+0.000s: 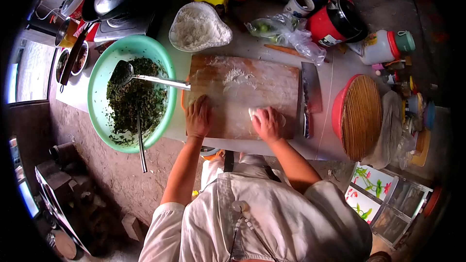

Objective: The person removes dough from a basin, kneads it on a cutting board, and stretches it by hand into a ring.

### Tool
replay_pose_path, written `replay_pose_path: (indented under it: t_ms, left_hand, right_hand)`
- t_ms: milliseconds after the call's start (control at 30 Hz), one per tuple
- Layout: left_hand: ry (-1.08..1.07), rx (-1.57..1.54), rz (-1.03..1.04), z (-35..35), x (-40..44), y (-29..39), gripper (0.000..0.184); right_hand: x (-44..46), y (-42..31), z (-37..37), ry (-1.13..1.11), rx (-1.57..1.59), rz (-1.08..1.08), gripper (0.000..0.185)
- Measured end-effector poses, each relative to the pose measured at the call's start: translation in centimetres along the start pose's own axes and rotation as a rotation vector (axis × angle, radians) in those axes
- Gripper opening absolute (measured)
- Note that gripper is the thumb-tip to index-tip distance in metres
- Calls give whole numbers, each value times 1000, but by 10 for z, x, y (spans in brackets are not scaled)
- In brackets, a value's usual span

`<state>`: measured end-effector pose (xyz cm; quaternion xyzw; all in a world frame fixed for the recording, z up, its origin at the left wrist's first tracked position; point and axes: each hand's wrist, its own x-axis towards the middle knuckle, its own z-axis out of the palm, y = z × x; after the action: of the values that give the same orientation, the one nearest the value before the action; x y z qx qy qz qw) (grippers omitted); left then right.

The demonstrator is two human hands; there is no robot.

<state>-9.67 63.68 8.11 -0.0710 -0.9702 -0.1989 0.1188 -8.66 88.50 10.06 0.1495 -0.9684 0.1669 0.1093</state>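
Note:
My left hand [198, 117] lies on the left front part of a floured wooden board [228, 109], its fingers stretched forward and nothing visible in it. On the board's right side my right hand [267, 122] curls over a small white piece of dough [251, 113], which shows only at the thumb side. The rest of that piece is hidden under the palm and fingers. A patch of flour [238, 76] is scattered toward the board's far edge. Right of the board lies a cleaver [311, 87] with a dark handle toward me.
On the left stands a green basin [170, 63] of chopped dark-green filling, with a ladle [160, 81] across its rim and a metal utensil [141, 148]. Behind are a bowl of flour [199, 26] and a plastic bag [286, 31]. A round slatted lid [361, 116] covers a red basin [338, 109] at right.

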Motion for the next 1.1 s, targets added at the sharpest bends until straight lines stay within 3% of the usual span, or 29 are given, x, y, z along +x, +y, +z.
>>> replay_pose_path:
  t_ms: [133,267,333,367,400,467,533,567,633,733,800,867,933,1100]
  left_hand:
    - [-12,13,6,0,1,0,36]
    - [5,20,4,-3,0,0,38]
    - [10,5,14,-1,-3,-1,39]
    - [26,-4,14,-1,-1,-1,39]
    - [21,-4,12,-1,-2,-1,38]
    - [30,-21,12,-2,-2,-1,38]
    - [40,-36,3,-4,-2,1,37]
    - [42,-26,3,-5,-2,2,37]
    - [50,-13,-5,-6,-1,2,37]
    - [64,-27,-15,-7,0,1,36]
    - [72,-54,3,-7,0,0,35]
    - [59,-69,-15,-7,-1,0,35]
    - [41,-83,-35,-7,-1,0,35]
    - [50,-63,-5,-7,-1,-2,39]
  right_hand:
    - [44,12,16,9,177,157,12]
    - [84,34,29,116,95,262,16]
    - [94,40,30,181,110,422,24]
    - [84,76,52,102,840,604,33]
    - [82,81,52,32,809,624,40]
    - [75,87,27,33,1145,878,41]
    - [52,87,23,18,1089,737,51]
    - [36,85,27,-39,684,517,52]
    - [28,59,9,-180,433,421,58]
    - [40,20,-15,-300,458,351,53]
    - [52,7,-23,-308,517,366,50]
    - [68,6,-18,-154,439,336,53]
    - [102,-2,-30,-9,136,126,52]
    - [135,5,24,-61,-62,-31,33]
